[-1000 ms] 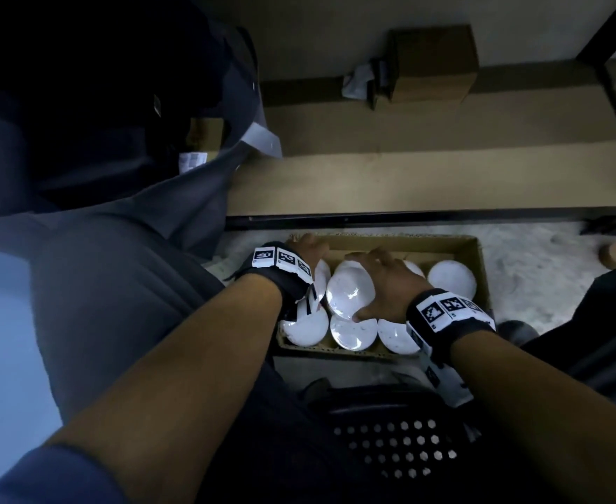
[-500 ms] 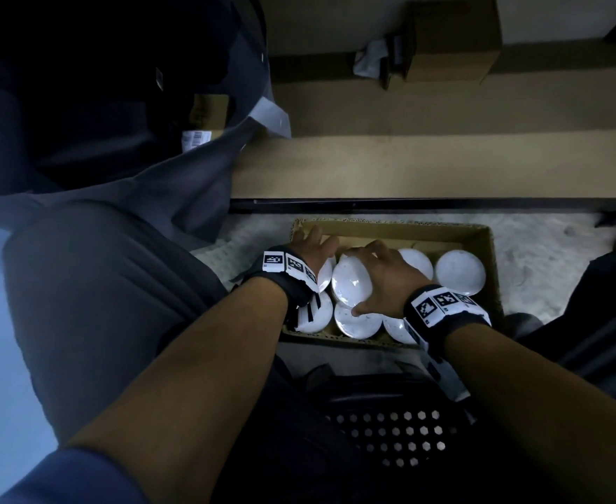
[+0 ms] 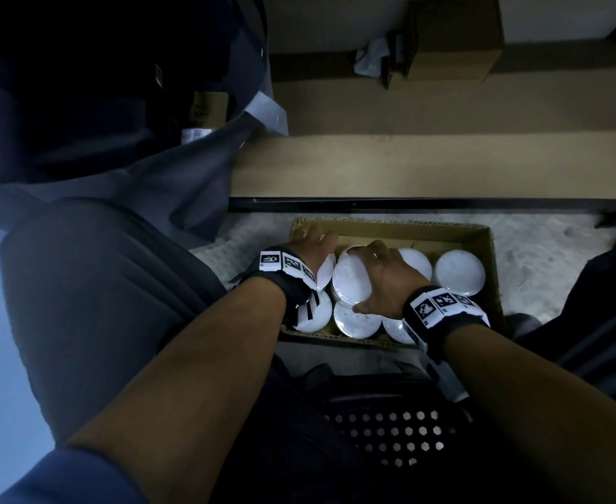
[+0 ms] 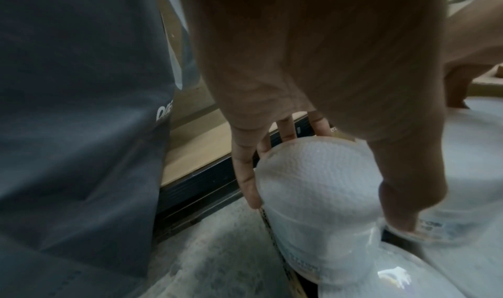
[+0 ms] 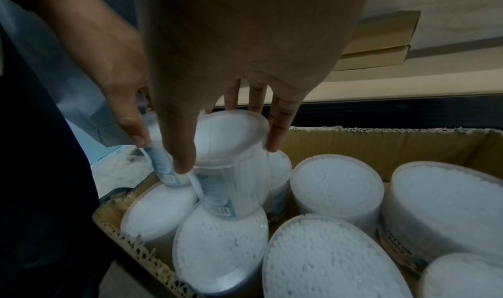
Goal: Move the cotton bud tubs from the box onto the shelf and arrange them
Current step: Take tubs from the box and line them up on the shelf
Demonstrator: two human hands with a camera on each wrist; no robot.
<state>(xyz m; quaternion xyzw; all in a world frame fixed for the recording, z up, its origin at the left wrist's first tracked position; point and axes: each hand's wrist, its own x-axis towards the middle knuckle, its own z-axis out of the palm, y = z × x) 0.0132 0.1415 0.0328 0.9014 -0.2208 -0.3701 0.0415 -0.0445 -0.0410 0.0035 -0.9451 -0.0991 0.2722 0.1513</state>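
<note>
Reaching into the cardboard box [image 3: 488,256] on the floor, each hand is clamped round one tub, the left hand [image 4: 313,76] on a tub [image 4: 318,180], the right hand [image 5: 231,55] on another tub [image 5: 231,139], raised above its neighbours, seemingly so that two can be carried to the shelf [image 3: 426,165] at once.

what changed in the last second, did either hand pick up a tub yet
Little has changed. The right hand still grips the same tub, now raised a bit above its neighbours, as the right wrist view shows. The left hand still holds a tub at the left end of the box. Other tubs and the shelf stayed put.
</note>
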